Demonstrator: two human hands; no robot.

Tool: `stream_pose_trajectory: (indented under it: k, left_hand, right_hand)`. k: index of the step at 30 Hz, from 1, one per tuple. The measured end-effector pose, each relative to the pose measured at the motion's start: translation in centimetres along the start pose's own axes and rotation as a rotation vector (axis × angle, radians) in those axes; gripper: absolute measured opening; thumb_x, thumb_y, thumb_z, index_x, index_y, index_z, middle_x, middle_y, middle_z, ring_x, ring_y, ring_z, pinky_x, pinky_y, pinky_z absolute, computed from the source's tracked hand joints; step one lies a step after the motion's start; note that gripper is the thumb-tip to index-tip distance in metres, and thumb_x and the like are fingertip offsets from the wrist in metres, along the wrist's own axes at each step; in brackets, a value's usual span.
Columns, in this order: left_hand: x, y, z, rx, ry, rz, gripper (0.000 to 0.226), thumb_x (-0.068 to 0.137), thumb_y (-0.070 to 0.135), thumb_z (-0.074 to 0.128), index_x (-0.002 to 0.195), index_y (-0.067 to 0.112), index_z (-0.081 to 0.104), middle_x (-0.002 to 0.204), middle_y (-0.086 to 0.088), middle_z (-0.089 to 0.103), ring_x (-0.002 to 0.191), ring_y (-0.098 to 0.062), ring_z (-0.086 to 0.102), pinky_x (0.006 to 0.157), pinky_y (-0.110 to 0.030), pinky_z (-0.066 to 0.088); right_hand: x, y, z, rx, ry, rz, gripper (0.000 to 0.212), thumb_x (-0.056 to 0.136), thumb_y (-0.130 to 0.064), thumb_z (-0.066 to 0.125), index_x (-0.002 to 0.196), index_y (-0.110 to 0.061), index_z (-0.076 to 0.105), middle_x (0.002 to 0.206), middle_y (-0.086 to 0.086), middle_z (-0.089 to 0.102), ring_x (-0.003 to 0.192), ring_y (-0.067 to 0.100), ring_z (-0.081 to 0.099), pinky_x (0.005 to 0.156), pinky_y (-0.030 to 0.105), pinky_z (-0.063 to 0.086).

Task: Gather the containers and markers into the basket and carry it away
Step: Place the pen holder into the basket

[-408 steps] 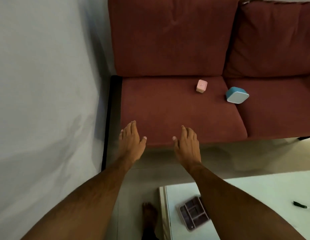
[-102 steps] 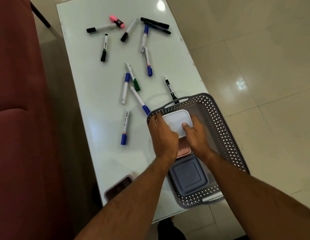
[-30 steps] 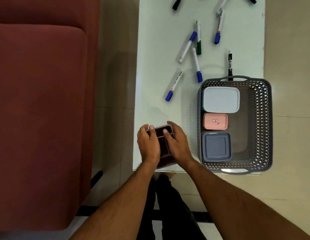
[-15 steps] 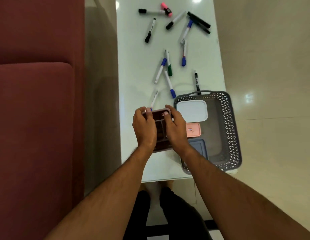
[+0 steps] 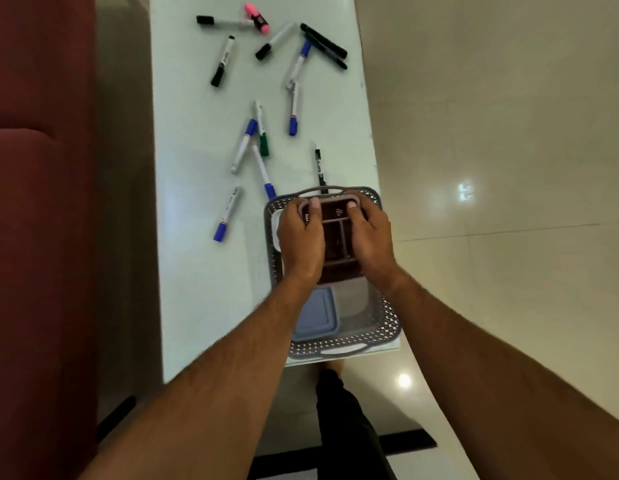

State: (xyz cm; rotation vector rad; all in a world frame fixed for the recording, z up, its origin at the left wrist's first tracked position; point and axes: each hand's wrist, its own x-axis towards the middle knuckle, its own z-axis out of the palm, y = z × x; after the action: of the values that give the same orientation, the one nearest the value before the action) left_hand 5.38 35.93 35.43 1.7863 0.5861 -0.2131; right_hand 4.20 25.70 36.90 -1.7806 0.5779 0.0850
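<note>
A grey perforated basket [image 5: 387,317] stands at the near right corner of the white table [image 5: 197,271]. Both hands hold a brown divided container [image 5: 335,233] over the basket's far half: my left hand [image 5: 301,240] grips its left side, my right hand [image 5: 370,237] its right side. A grey-blue lidded container [image 5: 318,317] lies in the basket's near half. A sliver of a white container [image 5: 275,233] shows under my left hand. Several markers lie scattered on the table beyond, such as a blue-capped one [image 5: 228,213] and a pink highlighter [image 5: 257,18].
A dark red sofa [image 5: 34,237] runs along the left, with a narrow floor gap between it and the table. Glossy beige tile floor [image 5: 509,168] spreads to the right. My legs in dark trousers [image 5: 349,427] stand at the table's near end.
Both hands have carried the brown divided container from the table's near left part rightward, over the basket. The pink container in the basket is now hidden beneath it.
</note>
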Motion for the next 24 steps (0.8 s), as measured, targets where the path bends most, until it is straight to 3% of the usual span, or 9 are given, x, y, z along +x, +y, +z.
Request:
stream_pose_trajectory:
  k: [3,9,11,13,15,21,24]
  left_hand:
    - [-1.3,-0.8,3.0,0.037,-0.016,-0.04,0.036,0.103,0.043,0.053,0.117,0.014,0.067,0.112,-0.004,0.071,0.105,-0.023,0.068,0.097,-0.047,0.056]
    - [-3.5,-3.1,6.3,0.076,-0.013,-0.108,0.04,0.103,0.043,0.052,0.126,0.012,0.061,0.117,-0.005,0.068,0.106,-0.023,0.066,0.095,-0.046,0.058]
    - [-3.8,-3.6,7.0,0.108,0.009,-0.109,0.041,0.104,0.04,0.054,0.131,0.01,0.057,0.125,-0.005,0.063,0.109,-0.018,0.061,0.097,-0.032,0.054]
    - [-4.1,-3.7,7.5,0.141,0.039,-0.1,0.038,0.103,0.035,0.057,0.128,0.007,0.055,0.127,-0.004,0.054,0.105,-0.012,0.053,0.084,-0.01,0.043]
    - [-4.3,-3.8,8.0,0.147,0.072,-0.079,0.035,0.101,0.035,0.061,0.123,0.009,0.053,0.123,-0.002,0.052,0.101,-0.011,0.052,0.075,-0.005,0.04]
    - [-4.9,-4.7,9.3,0.13,0.124,-0.045,0.032,0.098,0.037,0.065,0.118,0.013,0.057,0.118,-0.002,0.058,0.104,-0.017,0.058,0.089,-0.029,0.053]
    - [-5.3,-5.0,9.7,0.119,0.159,-0.072,0.031,0.099,0.035,0.063,0.119,0.012,0.058,0.119,-0.003,0.058,0.106,-0.018,0.057,0.094,-0.036,0.055]
  right_hand:
    - [0.3,2.5,-2.6,-0.021,0.006,0.053,0.025,0.105,-0.011,0.046,0.11,-0.016,0.07,0.098,-0.003,0.072,0.081,-0.003,0.065,0.073,0.014,0.049]
    - [0.6,6.3,-5.3,-0.087,-0.016,0.116,0.024,0.106,-0.011,0.044,0.113,-0.012,0.067,0.098,-0.002,0.07,0.08,-0.005,0.062,0.07,0.007,0.047]
    - [0.5,7.2,-5.5,-0.099,-0.023,0.128,0.025,0.107,-0.012,0.043,0.118,-0.011,0.065,0.103,0.001,0.07,0.087,0.003,0.064,0.07,0.008,0.049]
    - [0.5,7.8,-5.4,-0.118,-0.002,0.134,0.026,0.107,-0.012,0.041,0.12,-0.011,0.064,0.103,0.0,0.069,0.087,0.003,0.064,0.069,0.008,0.048]
    - [0.7,8.0,-5.3,-0.136,0.031,0.136,0.024,0.107,-0.011,0.041,0.117,-0.011,0.063,0.097,-0.005,0.067,0.083,-0.003,0.062,0.067,0.008,0.045]
    - [0.9,8.3,-6.5,-0.202,0.046,0.119,0.021,0.106,-0.007,0.041,0.108,-0.017,0.059,0.091,-0.007,0.064,0.079,-0.008,0.059,0.062,0.001,0.041]
    - [0.9,8.6,-6.6,-0.268,0.014,0.102,0.021,0.106,-0.009,0.041,0.11,-0.015,0.06,0.095,-0.003,0.065,0.082,0.002,0.061,0.064,0.001,0.041]
